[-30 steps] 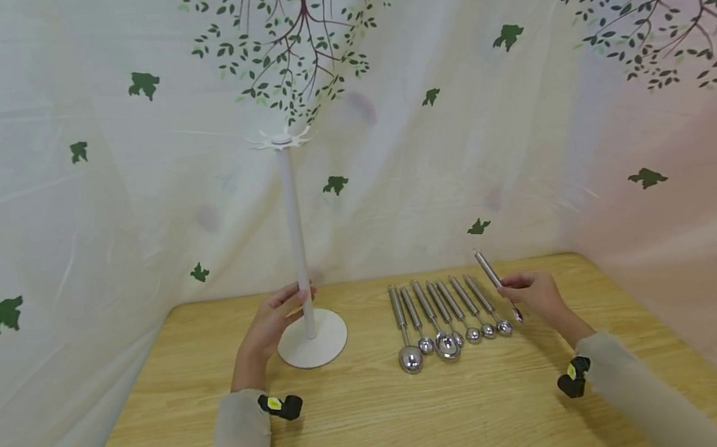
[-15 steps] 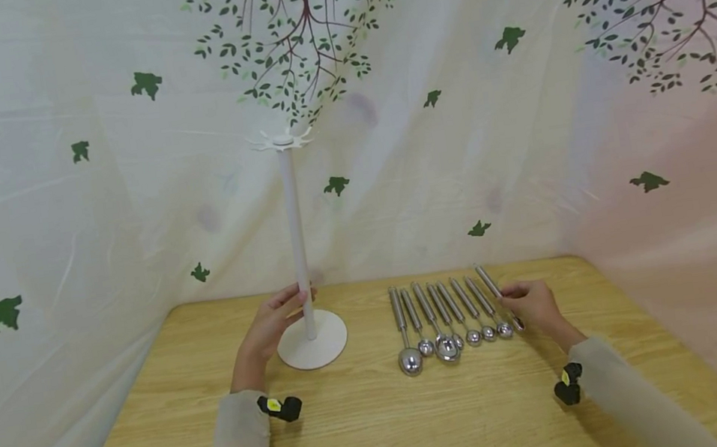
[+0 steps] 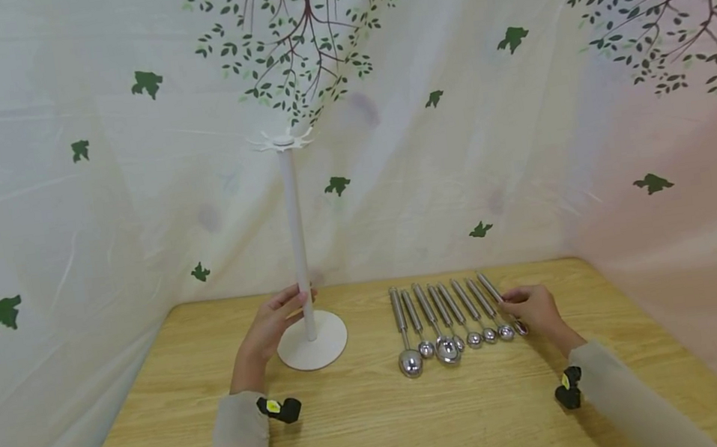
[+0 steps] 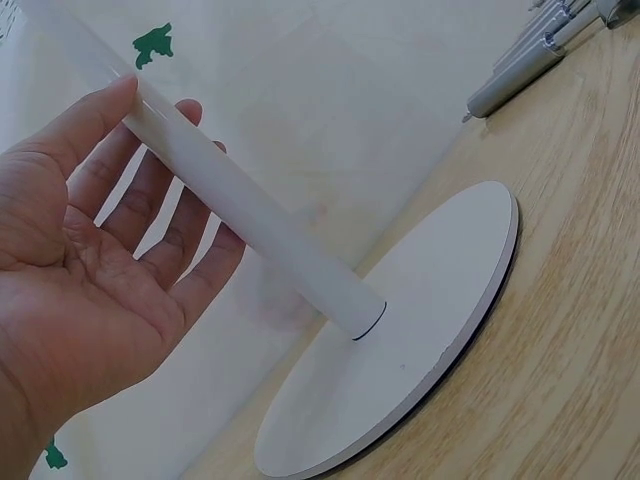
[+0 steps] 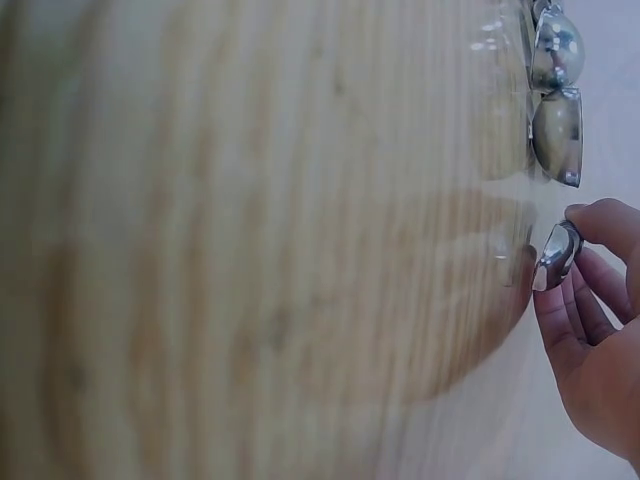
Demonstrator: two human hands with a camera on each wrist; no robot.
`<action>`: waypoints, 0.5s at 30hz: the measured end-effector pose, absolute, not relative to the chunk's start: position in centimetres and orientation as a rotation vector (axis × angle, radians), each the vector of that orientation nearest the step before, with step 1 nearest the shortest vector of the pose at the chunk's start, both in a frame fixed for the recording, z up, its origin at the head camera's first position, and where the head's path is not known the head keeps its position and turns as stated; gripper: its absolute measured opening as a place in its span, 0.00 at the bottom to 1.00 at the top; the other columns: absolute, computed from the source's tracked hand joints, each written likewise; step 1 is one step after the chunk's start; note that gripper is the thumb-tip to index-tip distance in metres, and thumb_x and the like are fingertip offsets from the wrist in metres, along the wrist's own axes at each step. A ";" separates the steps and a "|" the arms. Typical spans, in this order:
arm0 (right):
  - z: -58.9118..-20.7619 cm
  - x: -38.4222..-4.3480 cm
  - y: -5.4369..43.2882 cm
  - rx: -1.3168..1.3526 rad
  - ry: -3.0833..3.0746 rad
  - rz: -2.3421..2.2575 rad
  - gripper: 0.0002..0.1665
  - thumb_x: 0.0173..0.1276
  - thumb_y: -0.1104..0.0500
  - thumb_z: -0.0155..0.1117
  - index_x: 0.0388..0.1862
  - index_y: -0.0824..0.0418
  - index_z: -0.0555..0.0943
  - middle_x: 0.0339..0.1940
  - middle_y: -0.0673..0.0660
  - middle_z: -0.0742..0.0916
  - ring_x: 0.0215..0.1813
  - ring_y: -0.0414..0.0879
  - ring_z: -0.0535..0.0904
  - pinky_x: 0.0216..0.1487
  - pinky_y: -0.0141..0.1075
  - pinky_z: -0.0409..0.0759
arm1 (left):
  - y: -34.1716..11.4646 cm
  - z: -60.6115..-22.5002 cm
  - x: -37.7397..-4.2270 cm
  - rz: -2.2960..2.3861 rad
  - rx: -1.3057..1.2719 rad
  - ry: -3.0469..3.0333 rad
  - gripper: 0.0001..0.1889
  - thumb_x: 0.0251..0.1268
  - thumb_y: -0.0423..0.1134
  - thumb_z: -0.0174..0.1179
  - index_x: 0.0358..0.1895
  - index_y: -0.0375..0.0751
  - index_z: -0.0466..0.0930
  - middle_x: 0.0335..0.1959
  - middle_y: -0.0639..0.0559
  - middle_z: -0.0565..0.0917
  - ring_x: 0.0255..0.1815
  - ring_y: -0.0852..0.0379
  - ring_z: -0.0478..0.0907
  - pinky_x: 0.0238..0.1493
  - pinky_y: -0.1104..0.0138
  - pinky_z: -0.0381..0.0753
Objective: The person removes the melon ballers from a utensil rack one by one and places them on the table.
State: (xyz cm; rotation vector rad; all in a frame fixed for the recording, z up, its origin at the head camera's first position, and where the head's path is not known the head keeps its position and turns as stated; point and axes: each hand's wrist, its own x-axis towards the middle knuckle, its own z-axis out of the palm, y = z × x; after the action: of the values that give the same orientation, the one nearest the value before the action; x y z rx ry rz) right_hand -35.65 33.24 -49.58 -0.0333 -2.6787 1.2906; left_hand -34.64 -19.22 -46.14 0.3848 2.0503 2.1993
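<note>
A white stand (image 3: 295,224) with a round base and a ring of hooks on top rises upright from the table. My left hand (image 3: 270,329) grips its pole low down, the thumb (image 4: 100,120) on the near side and the fingers behind. On the right, my right hand (image 3: 536,306) pinches a small metal scoop (image 3: 489,286) near its neck, close over the table. The scoop's shiny bowl (image 5: 558,257) shows below the thumb in the right wrist view. Beside it lies a row of metal scoops (image 3: 437,304) of mixed sizes, handles pointing away.
All this stands on a wooden table (image 3: 372,433), its far edge close to a pale curtain (image 3: 389,197) printed with leaves and branches. The stand's base (image 4: 430,290) lies left of the scoop row.
My right hand has lowered the small scoop from a raised tilt down beside the right end of the row. The left hand stays on the pole.
</note>
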 end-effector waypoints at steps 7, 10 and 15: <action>-49.8 -35.2 33.0 -0.030 -2.681 1.278 0.13 0.64 0.65 0.73 0.43 0.74 0.86 0.36 0.63 0.90 0.32 0.36 0.80 0.32 0.27 0.79 | -19.2 -46.4 -34.3 2.193 0.381 2.053 0.28 0.79 0.42 0.56 0.72 0.27 0.67 0.60 0.51 0.85 0.66 0.54 0.78 0.76 0.46 0.67; -49.7 -35.0 32.8 -0.030 -2.684 1.255 0.12 0.64 0.66 0.73 0.43 0.74 0.86 0.37 0.63 0.90 0.33 0.37 0.79 0.32 0.27 0.79 | -19.2 -46.4 -34.2 2.197 0.367 2.050 0.27 0.79 0.41 0.55 0.72 0.26 0.67 0.56 0.56 0.86 0.66 0.53 0.78 0.75 0.47 0.67; -49.2 -34.9 32.5 -0.036 -2.691 1.258 0.13 0.64 0.64 0.73 0.43 0.73 0.86 0.37 0.63 0.89 0.34 0.40 0.80 0.32 0.28 0.79 | -19.3 -46.2 -34.5 2.195 0.396 2.064 0.28 0.79 0.42 0.56 0.72 0.27 0.67 0.59 0.54 0.86 0.63 0.60 0.79 0.76 0.45 0.66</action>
State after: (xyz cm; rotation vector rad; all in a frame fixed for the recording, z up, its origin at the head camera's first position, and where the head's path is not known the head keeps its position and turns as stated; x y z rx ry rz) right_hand -34.90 32.54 -49.20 -0.0359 -2.6909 1.2581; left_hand -34.48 -19.34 -46.24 0.3960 2.0645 2.1948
